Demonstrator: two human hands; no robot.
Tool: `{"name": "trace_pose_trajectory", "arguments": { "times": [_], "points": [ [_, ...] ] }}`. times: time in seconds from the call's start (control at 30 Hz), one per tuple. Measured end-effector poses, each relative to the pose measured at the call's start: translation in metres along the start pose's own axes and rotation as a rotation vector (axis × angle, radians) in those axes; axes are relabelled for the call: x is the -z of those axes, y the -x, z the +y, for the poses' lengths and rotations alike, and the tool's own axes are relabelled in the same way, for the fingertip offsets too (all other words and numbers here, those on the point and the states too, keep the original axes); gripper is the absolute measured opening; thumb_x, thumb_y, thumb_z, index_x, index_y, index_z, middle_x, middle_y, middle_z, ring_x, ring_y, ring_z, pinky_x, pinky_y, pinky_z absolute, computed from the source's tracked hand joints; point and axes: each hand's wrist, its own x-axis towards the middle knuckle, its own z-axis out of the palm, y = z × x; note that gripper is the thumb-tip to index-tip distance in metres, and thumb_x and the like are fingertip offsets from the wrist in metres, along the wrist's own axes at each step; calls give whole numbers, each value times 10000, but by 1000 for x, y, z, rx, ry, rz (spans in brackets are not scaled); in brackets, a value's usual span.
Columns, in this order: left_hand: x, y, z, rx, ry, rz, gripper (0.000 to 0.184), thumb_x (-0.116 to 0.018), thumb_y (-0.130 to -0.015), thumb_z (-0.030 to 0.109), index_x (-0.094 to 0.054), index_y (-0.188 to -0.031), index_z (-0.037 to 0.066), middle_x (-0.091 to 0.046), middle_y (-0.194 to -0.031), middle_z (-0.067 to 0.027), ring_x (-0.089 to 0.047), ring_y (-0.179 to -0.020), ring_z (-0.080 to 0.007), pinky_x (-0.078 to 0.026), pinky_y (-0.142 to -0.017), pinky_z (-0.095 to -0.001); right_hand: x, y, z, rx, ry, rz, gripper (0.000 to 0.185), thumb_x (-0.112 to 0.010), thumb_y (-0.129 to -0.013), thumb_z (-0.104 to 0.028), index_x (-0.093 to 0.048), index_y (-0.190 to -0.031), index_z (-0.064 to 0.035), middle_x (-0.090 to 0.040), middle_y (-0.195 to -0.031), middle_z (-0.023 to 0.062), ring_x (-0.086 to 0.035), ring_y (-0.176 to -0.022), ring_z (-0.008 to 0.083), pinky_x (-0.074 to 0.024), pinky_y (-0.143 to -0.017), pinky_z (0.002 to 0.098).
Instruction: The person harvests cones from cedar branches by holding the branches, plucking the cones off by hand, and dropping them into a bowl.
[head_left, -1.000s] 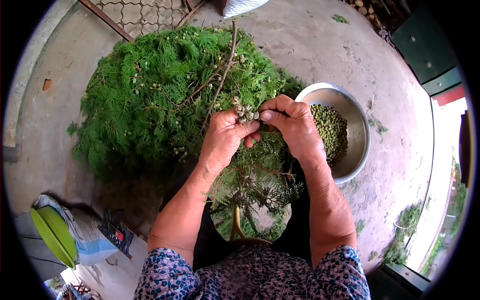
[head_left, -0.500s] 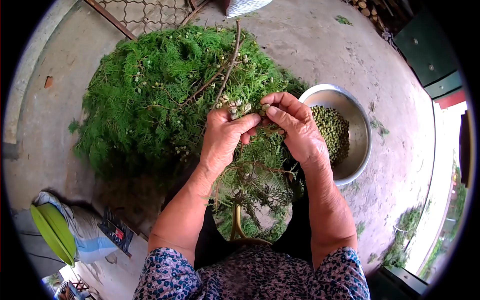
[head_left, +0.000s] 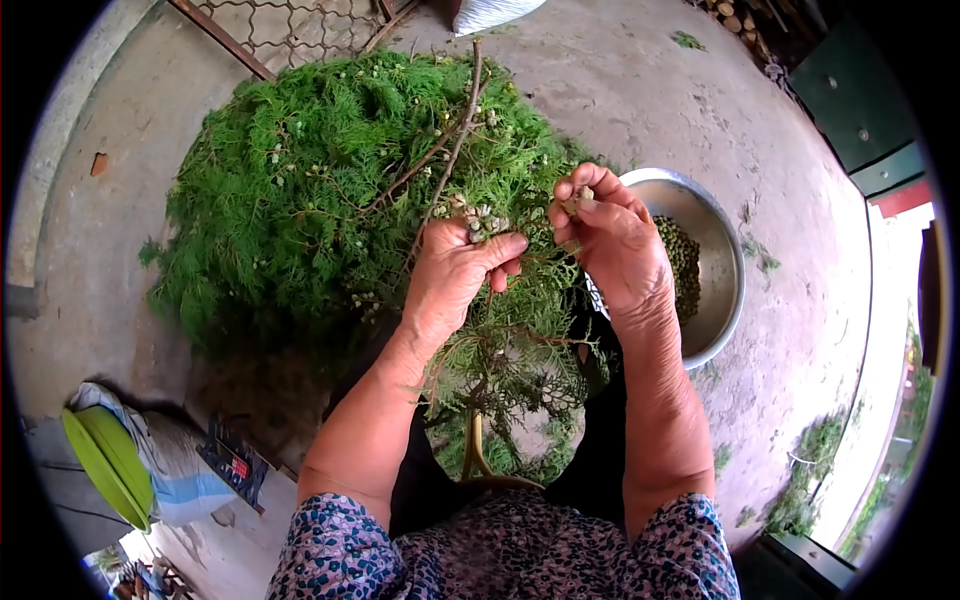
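My left hand (head_left: 455,270) is closed around a leafy conifer branch (head_left: 510,325) that hangs down between my knees. Pale green cones (head_left: 485,222) cluster just above its fingers. Off to the right, my right hand (head_left: 622,245) is raised and pinches a small cone (head_left: 578,200) between thumb and fingers. It overlaps the left rim of a metal basin (head_left: 725,260) that holds many small green cones (head_left: 683,262). Behind both hands lies a big heap of green conifer branches (head_left: 290,190), with a bare brown stem (head_left: 460,140) sticking up from it.
Concrete floor (head_left: 620,90) surrounds the heap, with leaf scraps on it. At lower left are a green plastic basin (head_left: 105,465) and a sack (head_left: 180,470). A white sack (head_left: 495,12) and a metal grate (head_left: 290,30) stand at the far side. Firewood (head_left: 733,18) lies at upper right.
My right hand has moved right and slightly up, away from the left hand, with a cone in its fingertips. The left hand has stayed almost in place on the branch.
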Motion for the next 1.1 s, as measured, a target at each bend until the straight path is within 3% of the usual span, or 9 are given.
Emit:
{"name": "trace_pose_trajectory", "arguments": {
  "times": [0.1,0.13,0.2,0.33,0.63,0.8,0.9,1.0,1.1],
  "points": [
    [-5,2,4,-26,-8,-22,78,-646,-769,95,-605,-748,31,-561,-584,-23,-477,-449,-72,-370,-400,-201,0,2,0,47,269,-131,123,-561,-802,-42,-569,-921,-71,-559,-778,-13,-528,-674,74,-413,-620,191],
    [-6,1,4,-11,-27,-19,75,-637,-773,85,-602,-743,25,-559,-585,-22,-476,-450,-73,-372,-401,-204,-6,6,3,49,387,-63,147,-584,-773,9,-593,-913,-31,-548,-774,2,-537,-687,88,-439,-623,221],
    [-6,0,3,6,-47,-16,74,-628,-776,76,-599,-739,18,-557,-586,-21,-475,-451,-74,-374,-402,-207,-6,1,13,310,834,-144,180,-610,-733,54,-609,-908,11,-551,-792,37,-556,-713,121,-470,-646,253],
    [-3,-3,-8,13,-118,-25,51,-581,-770,34,-593,-725,16,-561,-596,-25,-488,-453,-85,-376,-404,-212,-12,1,18,449,1137,-142,240,-617,-686,83,-615,-918,18,-557,-804,90,-589,-708,185,-487,-649,257],
    [-7,-1,-1,79,-139,-27,67,-561,-759,8,-592,-701,17,-559,-594,-29,-487,-454,-94,-378,-405,-217,-14,4,24,424,1122,-54,157,-624,-706,4,-602,-861,14,-572,-785,129,-595,-695,258,-480,-626,327],
    [-5,-2,-1,99,-156,-21,32,-574,-766,22,-596,-743,17,-564,-617,-23,-492,-465,-91,-385,-418,-213,-15,5,31,546,1234,-15,166,-629,-702,-9,-591,-862,3,-570,-782,145,-574,-680,312,-474,-615,353],
    [-6,0,3,62,-46,18,130,-595,-769,26,-586,-892,-12,-594,-759,-32,-514,-557,-74,-410,-454,-205,-11,2,28,461,1183,78,152,-615,-735,-31,-580,-878,10,-584,-785,156,-591,-694,278,-472,-621,332],
    [-10,3,-3,-71,45,147,155,-595,-782,25,-584,-933,-8,-597,-773,-31,-511,-545,-73,-402,-452,-190,-11,2,26,376,1163,126,144,-603,-761,-47,-571,-882,25,-600,-786,158,-600,-694,243,-469,-619,310],
    [-9,5,-3,-94,-8,141,112,-594,-791,26,-602,-898,-7,-597,-726,-21,-496,-509,-63,-387,-439,-178,-12,2,28,360,1142,136,149,-609,-762,-53,-572,-884,23,-602,-754,138,-587,-665,213,-466,-610,302]
  ]
}}
